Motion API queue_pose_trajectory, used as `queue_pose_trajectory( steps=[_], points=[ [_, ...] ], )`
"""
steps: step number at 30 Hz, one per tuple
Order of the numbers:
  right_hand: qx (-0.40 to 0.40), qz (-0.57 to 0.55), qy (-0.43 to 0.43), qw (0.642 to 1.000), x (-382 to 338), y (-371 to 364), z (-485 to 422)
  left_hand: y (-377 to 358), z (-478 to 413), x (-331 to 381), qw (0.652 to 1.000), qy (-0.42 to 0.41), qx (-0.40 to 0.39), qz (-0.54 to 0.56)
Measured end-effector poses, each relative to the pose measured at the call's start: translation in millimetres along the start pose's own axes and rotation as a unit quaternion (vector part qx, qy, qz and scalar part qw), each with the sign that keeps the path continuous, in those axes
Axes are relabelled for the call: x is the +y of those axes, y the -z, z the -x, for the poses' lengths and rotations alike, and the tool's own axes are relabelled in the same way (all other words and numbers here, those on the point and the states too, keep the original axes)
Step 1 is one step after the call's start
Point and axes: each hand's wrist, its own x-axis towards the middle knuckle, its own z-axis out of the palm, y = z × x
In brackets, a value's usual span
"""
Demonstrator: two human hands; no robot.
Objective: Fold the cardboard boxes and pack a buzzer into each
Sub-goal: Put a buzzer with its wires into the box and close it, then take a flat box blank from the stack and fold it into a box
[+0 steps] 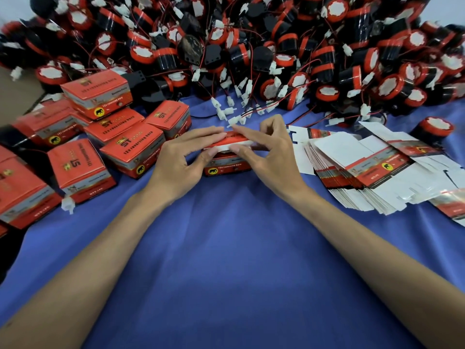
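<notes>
- Box [227, 168]: red, printed, standing on the worktop [226, 260] about midway between the left and right edges, just in front of the buzzer pile. Its lid [239, 138] is not fully down, and a white flap shows under it.
- Left hand [186, 153]: fingers [201, 133] lie nearly straight across the lid, with the thumb under its front edge, pinching it.
- Right hand [270, 152]: forefinger on the lid and thumb at the white flap, pinching. The other fingers are curled up clear of the box.
- Closed boxes [130, 147]: stacked and scattered toward the left edge.
- Flat box blanks [352, 167]: a fanned stack toward the right edge.
- Buzzers [251, 41]: a large black-and-red heap with wired white plugs along the far edge. One lone buzzer [436, 131] stands beyond the blanks.
- A blue cloth covers the worktop.
</notes>
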Motion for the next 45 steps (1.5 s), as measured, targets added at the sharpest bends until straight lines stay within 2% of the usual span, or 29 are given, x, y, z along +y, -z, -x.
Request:
queue_pose_trajectory(
  steps=[4,7,12,16,19,24,27,28,30,32,34,36,37,39,41,43,45],
  points=[
    [-0.112,-0.03,0.002,0.993,7,4,-3,4,1,-3,0.999,-0.04,-0.013,-0.032],
    [-0.169,-0.022,0.05,0.984,15,7,-5,4,0,-2,0.996,-0.067,-0.023,-0.057],
    [-0.137,0.012,0.102,0.985,21,3,-2,2,1,0,0.994,-0.081,-0.024,-0.075],
    [-0.109,-0.027,0.076,0.991,21,7,-2,2,2,1,0.993,-0.087,-0.04,-0.074],
    [-0.114,-0.02,0.086,0.99,18,9,1,1,4,-3,0.989,-0.1,-0.063,-0.09],
    [-0.152,0.062,0.141,0.976,17,10,4,-1,9,-5,0.984,-0.098,-0.072,-0.134],
    [-0.182,0.068,0.106,0.975,11,19,0,1,7,0,0.979,-0.105,-0.076,-0.16],
    [-0.147,0.1,0.095,0.979,11,25,-3,2,6,1,0.975,-0.113,-0.069,-0.178],
    [-0.023,0.223,0.069,0.972,14,43,-12,5,5,3,0.969,-0.122,-0.04,-0.213],
    [0.033,0.373,-0.024,0.927,26,67,-30,12,4,4,0.962,-0.128,0.009,-0.24],
    [0.007,0.468,-0.184,0.864,41,93,-47,21,1,3,0.948,-0.125,0.082,-0.281],
    [-0.044,0.465,-0.341,0.816,56,115,-55,31,-2,0,0.92,-0.08,0.168,-0.345],
    [-0.061,0.449,-0.384,0.805,63,121,-55,36,-2,-3,0.904,-0.037,0.203,-0.374],
    [-0.069,0.428,-0.403,0.806,74,126,-49,45,1,-10,0.88,0.073,0.214,-0.417],
    [-0.047,0.436,-0.385,0.812,79,126,-45,47,3,-17,0.868,0.16,0.173,-0.437],
    [-0.021,0.454,-0.373,0.809,79,124,-45,46,5,-18,0.865,0.173,0.149,-0.447],
    [0.003,0.461,-0.366,0.808,76,122,-46,41,5,-15,0.869,0.139,0.147,-0.451]
  ],
)
